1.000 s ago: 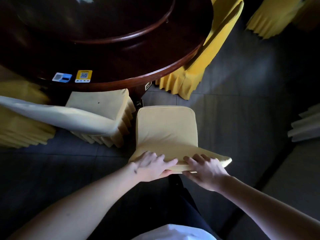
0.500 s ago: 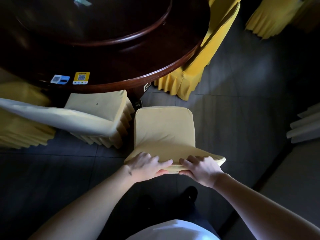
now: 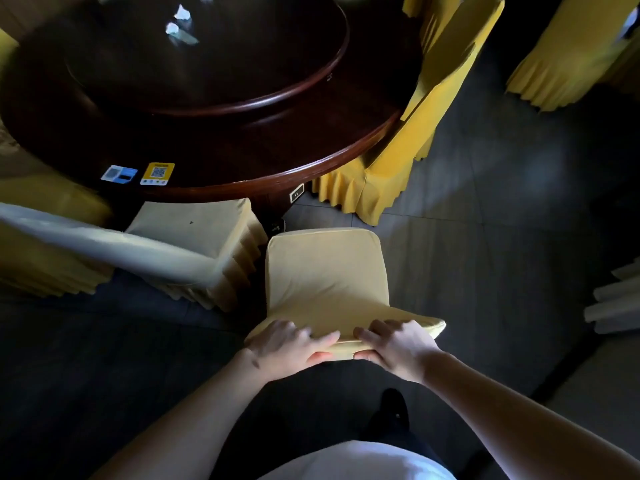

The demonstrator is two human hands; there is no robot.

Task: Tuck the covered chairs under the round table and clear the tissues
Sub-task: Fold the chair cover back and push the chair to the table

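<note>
A pale yellow covered chair (image 3: pixel 325 268) stands just short of the dark round table (image 3: pixel 242 147), its seat facing the rim. My left hand (image 3: pixel 287 344) and my right hand (image 3: pixel 391 344) both grip the top edge of its backrest, fingers over the front and thumbs behind. Crumpled white tissues (image 3: pixel 176 22) lie on the turntable (image 3: pixel 207 64) at the far side. A second pale covered chair (image 3: pixel 194 233) sits to the left with its seat partly under the table.
A bright yellow covered chair (image 3: pixel 408 140) is tucked at the table's right side; another (image 3: pixel 568 53) stands farther right. Two QR-code stickers (image 3: pixel 138 173) sit on the table rim. White folded fabric (image 3: pixel 616 299) is at the right edge. The floor is dark tile.
The chair in my hands has slid a little forward toward the table, and my view has tilted up so the tissues on the turntable come into sight.
</note>
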